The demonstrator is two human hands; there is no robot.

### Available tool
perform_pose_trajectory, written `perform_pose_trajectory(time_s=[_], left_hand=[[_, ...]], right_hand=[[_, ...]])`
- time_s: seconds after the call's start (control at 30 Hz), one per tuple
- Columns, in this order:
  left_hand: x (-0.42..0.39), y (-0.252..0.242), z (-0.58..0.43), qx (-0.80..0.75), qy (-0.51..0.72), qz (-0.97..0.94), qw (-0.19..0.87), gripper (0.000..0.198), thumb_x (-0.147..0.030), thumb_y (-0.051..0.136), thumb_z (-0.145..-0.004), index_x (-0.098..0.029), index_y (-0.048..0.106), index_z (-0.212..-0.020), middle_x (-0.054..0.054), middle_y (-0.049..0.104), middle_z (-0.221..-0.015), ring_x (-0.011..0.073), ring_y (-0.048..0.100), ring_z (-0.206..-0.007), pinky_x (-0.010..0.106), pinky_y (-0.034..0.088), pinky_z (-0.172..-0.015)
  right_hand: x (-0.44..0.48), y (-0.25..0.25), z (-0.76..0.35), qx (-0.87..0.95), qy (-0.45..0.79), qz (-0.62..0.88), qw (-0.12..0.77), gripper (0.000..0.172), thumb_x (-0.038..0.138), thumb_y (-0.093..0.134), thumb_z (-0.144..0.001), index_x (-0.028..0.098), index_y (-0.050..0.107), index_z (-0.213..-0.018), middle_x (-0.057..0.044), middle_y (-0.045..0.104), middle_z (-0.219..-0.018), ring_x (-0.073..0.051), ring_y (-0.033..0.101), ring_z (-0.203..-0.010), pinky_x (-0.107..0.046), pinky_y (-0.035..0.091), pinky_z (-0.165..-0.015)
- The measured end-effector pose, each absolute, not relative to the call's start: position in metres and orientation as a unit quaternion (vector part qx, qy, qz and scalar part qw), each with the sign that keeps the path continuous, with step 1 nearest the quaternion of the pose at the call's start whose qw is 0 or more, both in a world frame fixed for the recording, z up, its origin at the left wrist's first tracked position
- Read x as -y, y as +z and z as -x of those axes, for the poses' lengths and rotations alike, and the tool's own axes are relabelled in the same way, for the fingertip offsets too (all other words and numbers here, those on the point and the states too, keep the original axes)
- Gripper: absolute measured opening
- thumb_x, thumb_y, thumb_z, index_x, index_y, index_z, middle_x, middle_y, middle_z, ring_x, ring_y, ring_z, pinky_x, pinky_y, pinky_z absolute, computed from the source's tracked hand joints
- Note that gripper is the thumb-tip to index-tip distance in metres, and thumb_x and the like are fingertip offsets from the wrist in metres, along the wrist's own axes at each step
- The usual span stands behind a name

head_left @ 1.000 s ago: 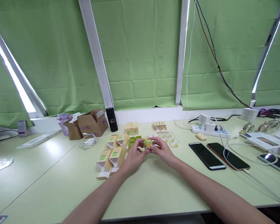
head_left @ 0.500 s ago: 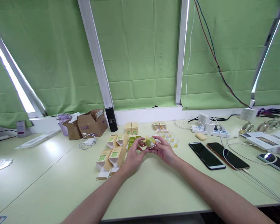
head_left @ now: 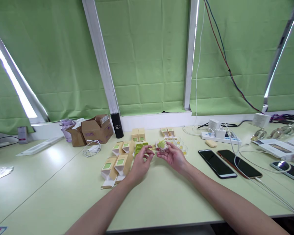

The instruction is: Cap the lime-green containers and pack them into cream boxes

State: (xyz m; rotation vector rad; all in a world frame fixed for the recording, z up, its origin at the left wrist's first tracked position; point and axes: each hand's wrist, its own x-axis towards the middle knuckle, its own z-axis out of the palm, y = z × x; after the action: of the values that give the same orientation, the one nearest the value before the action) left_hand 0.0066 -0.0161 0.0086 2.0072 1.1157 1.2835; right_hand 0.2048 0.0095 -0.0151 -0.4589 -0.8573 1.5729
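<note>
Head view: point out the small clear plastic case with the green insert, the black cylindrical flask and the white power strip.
small clear plastic case with green insert [head_left: 162,145], head view, its green face.
black cylindrical flask [head_left: 117,125], head view, middle of its body.
white power strip [head_left: 205,135], head view, bare left end.

Nothing on this desk can actually be read.

The cardboard box [head_left: 97,131] at the far left carries purple print. The black flask [head_left: 117,125] just right of it bears a small white mark. The tan cartons [head_left: 120,162] nearer in have green patches, as does the little clear case [head_left: 162,145] in the right hand [head_left: 172,157]. All of it is too small to make out.
</note>
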Motion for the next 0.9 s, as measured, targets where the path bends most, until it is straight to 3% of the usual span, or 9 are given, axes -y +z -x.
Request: perform_pose_trajectory(time_s=[0.57, 0.9], left_hand=[[0.019, 0.012, -0.008, -0.435, 0.464, -0.724, 0.268, 0.034, -0.045, 0.058, -0.095, -0.023, 0.06, -0.121, 0.007, 0.072, -0.108, 0.0217, 0.07, -0.101, 0.034, 0.055, -0.084], [0.016, 0.009, -0.007, -0.444, 0.46, -0.709, 0.298, 0.052, -0.05, 0.064, -0.091, -0.022, 0.054, -0.134, 0.009, 0.07, -0.117, 0.0247, 0.068, -0.112, 0.039, 0.055, -0.093]], right_hand=[[0.003, -0.007, -0.202, 0.396, 0.663, 0.192, 0.606, 0.05, 0.039, 0.088, -0.076, 0.026, 0.057, -0.113, -0.003, 0.078, -0.097, -0.023, 0.076, -0.083, -0.043, 0.062, -0.081], [0.008, -0.003, -0.202, 0.413, 0.642, 0.21, 0.611, 0.058, 0.033, 0.095, -0.067, 0.026, 0.061, -0.113, -0.002, 0.074, -0.097, -0.021, 0.073, -0.084, -0.04, 0.061, -0.077]])
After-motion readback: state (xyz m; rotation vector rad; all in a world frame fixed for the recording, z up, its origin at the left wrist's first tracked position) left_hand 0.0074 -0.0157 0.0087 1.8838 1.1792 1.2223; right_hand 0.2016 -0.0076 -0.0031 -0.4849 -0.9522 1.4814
